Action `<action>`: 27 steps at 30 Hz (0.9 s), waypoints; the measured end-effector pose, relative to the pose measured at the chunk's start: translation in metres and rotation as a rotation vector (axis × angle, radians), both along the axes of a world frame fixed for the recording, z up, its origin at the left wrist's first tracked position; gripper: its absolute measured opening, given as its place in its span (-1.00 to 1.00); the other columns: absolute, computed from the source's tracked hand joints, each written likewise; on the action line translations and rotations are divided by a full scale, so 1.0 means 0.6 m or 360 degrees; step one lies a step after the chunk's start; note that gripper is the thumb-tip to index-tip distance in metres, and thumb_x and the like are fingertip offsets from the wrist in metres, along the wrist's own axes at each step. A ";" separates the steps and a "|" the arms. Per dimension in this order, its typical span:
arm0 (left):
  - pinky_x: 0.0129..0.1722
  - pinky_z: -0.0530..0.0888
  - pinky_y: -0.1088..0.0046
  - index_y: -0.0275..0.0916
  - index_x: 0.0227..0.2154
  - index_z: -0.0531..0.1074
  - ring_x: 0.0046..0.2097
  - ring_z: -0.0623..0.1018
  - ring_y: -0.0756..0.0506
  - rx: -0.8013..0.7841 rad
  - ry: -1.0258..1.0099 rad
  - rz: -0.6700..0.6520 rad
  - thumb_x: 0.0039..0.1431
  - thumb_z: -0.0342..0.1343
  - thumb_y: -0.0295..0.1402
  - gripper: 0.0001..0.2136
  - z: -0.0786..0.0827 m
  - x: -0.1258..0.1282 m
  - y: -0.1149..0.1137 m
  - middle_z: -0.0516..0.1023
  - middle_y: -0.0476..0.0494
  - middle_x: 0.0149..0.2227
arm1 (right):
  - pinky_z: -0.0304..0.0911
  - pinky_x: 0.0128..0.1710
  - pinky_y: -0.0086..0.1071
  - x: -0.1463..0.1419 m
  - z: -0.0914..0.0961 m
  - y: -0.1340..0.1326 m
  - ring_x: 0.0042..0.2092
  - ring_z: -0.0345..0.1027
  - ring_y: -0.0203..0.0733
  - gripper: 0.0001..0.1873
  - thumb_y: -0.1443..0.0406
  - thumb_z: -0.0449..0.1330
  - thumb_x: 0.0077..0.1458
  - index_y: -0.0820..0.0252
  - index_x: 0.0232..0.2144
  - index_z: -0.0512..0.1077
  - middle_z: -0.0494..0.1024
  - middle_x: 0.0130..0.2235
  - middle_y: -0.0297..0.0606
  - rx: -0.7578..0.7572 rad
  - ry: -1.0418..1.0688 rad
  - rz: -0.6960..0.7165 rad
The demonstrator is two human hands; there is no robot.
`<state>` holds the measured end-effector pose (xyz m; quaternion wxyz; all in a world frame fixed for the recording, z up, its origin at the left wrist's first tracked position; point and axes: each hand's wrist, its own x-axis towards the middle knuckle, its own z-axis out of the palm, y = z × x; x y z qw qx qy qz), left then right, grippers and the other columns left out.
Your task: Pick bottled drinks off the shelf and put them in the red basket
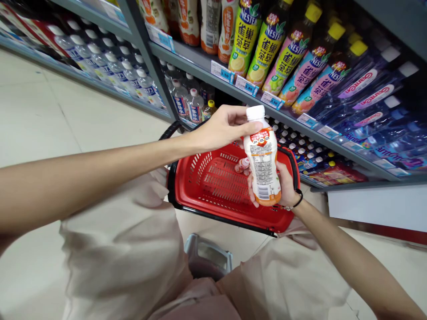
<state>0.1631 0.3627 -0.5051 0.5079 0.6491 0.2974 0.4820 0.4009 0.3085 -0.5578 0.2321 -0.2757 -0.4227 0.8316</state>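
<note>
Both my hands hold one drink bottle [263, 160], white and orange with a white cap, tilted slightly, its printed back label and barcode facing me. My left hand [230, 122] grips it near the neck, the thumb lying across the upper label. Around the lower part wrap the fingers of my right hand [287, 182], partly hidden behind the bottle. Beneath it sits a red shopping basket [213, 200] with black handles. Inside the basket lie small bottles [242, 165] with pinkish-red labels, partly covered by the bottle I hold.
A shelf [200, 66] carries tea bottles [267, 49], orange-labelled bottles [189, 22] and clear bottles [367, 89]. More bottles [110, 66] stand on the low shelf at left. A grey stool [210, 249] is between my legs. Pale floor tiles [36, 111] show at left.
</note>
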 end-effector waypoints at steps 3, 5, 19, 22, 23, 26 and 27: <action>-0.24 0.64 0.44 -0.28 -0.15 0.60 -0.19 0.71 -0.13 0.0006 0.0000 0.0003 0.23 0.35 0.00 -0.60 -0.001 0.000 0.001 0.71 -0.16 -0.21 | 0.46 -0.54 -0.23 -0.004 0.004 0.001 -0.44 0.53 -0.01 -0.22 -0.33 0.07 0.13 0.28 -0.15 0.48 0.60 -0.34 -0.09 -0.0001 -0.0004 0.0060; -0.24 0.64 0.44 -0.28 -0.17 0.60 -0.19 0.71 -0.13 -0.0006 0.0014 0.0017 0.25 0.35 -0.02 -0.62 -0.002 0.000 0.002 0.70 -0.15 -0.24 | 0.50 -0.48 -0.20 -0.008 0.006 0.001 -0.38 0.55 0.02 -0.23 -0.33 0.06 0.13 0.27 -0.17 0.47 0.59 -0.35 -0.09 0.0012 -0.0008 0.0059; -0.30 0.58 0.43 -0.28 -0.28 0.64 -0.29 0.65 -0.07 -0.0101 0.0018 0.0153 0.37 0.22 -0.06 -0.65 -0.009 0.012 0.031 0.67 -0.16 -0.34 | 0.57 -0.33 -0.13 -0.029 0.018 0.000 -0.26 0.59 0.07 -0.27 -0.26 0.09 0.17 0.29 -0.10 0.51 0.64 -0.30 -0.03 0.0091 -0.0168 -0.0156; -0.27 0.58 0.40 -0.27 -0.34 0.62 -0.29 0.64 -0.07 -0.0157 0.0032 0.0218 0.39 0.19 -0.03 -0.61 -0.017 0.015 0.045 0.65 -0.17 -0.36 | 0.59 -0.25 -0.07 -0.033 0.018 0.003 -0.19 0.60 0.11 -0.33 -0.18 0.15 0.14 0.29 -0.05 0.51 0.67 -0.26 -0.03 0.0121 -0.0124 -0.0222; -0.26 0.58 0.40 -0.27 -0.34 0.62 -0.29 0.63 -0.06 -0.0168 0.0035 0.0232 0.40 0.19 -0.03 -0.62 -0.018 0.015 0.049 0.65 -0.17 -0.36 | 0.59 -0.23 -0.06 -0.033 0.017 0.003 -0.18 0.61 0.12 -0.34 -0.16 0.18 0.13 0.29 -0.04 0.51 0.67 -0.26 -0.03 0.0118 -0.0117 -0.0247; -0.26 0.57 0.41 -0.28 -0.33 0.62 -0.30 0.62 -0.05 -0.0190 0.0028 0.0252 0.42 0.16 -0.07 -0.63 -0.020 0.016 0.055 0.65 -0.17 -0.35 | 0.59 -0.21 -0.08 -0.031 0.012 0.003 -0.14 0.61 0.13 -0.37 -0.13 0.25 0.10 0.28 -0.04 0.53 0.68 -0.27 -0.07 0.0107 -0.0148 -0.0335; -0.26 0.57 0.41 -0.29 -0.32 0.62 -0.31 0.61 -0.04 -0.0191 0.0027 0.0253 0.43 0.15 -0.07 -0.63 -0.019 0.015 0.056 0.64 -0.17 -0.36 | 0.59 -0.20 -0.10 -0.030 0.010 0.002 -0.13 0.61 0.11 -0.38 -0.13 0.27 0.10 0.26 -0.05 0.53 0.68 -0.26 -0.09 0.0112 -0.0175 -0.0365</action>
